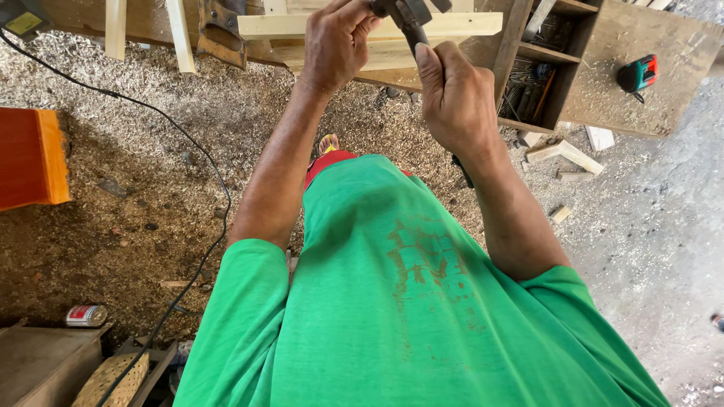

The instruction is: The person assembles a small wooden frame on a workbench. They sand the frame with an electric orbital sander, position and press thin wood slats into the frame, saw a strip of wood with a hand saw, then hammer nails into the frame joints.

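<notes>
- Sawdust and wood shavings are spread over the ground under a rough wooden workbench, which is seen along the upper edge of the view.
- At the far left, an orange wooden block is seen, with a small red and white can lying on its side well below it, near a woven basket.
- A black cable is laid across the sawdust from the upper left corner down toward the basket.
- A handsaw is propped against the bench, just left of the pale wooden slats.
- The left hand is curled over the upper pale wooden slat, its fingers bent down onto the wood, so the slat is gripped and held in place on the bench.
- A green shirt fills the lower middle of the view, with a red garment and a foot visible beyond it.
- The right hand is closed in a fist around the dark handle of a hammer, whose head is raised just above the slat, close beside the left hand's fingers; the handle's end is seen sticking out below the wrist.
- An open compartment with nails is built into the bench to the right of the hands.
- A green and red tape measure is set on the bench top at the far right, and offcuts of wood are scattered on the ground below it.
</notes>
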Demonstrator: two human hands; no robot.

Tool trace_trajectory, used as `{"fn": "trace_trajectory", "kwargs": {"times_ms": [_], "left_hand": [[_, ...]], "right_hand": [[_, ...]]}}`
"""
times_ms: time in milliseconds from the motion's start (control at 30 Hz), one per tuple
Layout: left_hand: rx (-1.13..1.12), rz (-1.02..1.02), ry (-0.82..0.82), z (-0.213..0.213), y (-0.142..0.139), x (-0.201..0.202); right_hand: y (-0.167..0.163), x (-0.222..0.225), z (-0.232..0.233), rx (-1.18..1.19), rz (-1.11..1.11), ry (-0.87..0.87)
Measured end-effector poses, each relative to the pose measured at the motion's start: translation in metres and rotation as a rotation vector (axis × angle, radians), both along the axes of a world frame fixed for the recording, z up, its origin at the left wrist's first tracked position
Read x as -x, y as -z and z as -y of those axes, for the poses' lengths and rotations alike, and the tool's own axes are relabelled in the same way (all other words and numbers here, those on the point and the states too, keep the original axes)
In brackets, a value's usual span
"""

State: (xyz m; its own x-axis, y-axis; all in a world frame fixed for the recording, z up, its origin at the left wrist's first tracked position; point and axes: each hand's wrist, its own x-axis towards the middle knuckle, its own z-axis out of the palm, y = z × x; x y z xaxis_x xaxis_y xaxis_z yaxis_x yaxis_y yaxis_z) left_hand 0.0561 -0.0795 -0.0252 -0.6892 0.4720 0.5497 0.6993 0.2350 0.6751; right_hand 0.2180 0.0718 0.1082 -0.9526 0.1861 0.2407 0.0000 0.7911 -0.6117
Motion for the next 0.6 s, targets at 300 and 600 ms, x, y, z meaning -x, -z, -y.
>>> {"fn": "trace_trajectory", "kwargs": {"times_ms": [300, 600], "left_hand": [[-0.054, -0.095, 0.034, 0.0, 0.001, 0.003], [-0.011, -0.034, 0.034, -0.003, 0.02, 0.009]], "right_hand": [[-0.073, -0.041, 0.005, 0.312, -0.155, 0.035], [-0.017, -0.003, 0.011, 0.102, 0.073, 0.063]]}}
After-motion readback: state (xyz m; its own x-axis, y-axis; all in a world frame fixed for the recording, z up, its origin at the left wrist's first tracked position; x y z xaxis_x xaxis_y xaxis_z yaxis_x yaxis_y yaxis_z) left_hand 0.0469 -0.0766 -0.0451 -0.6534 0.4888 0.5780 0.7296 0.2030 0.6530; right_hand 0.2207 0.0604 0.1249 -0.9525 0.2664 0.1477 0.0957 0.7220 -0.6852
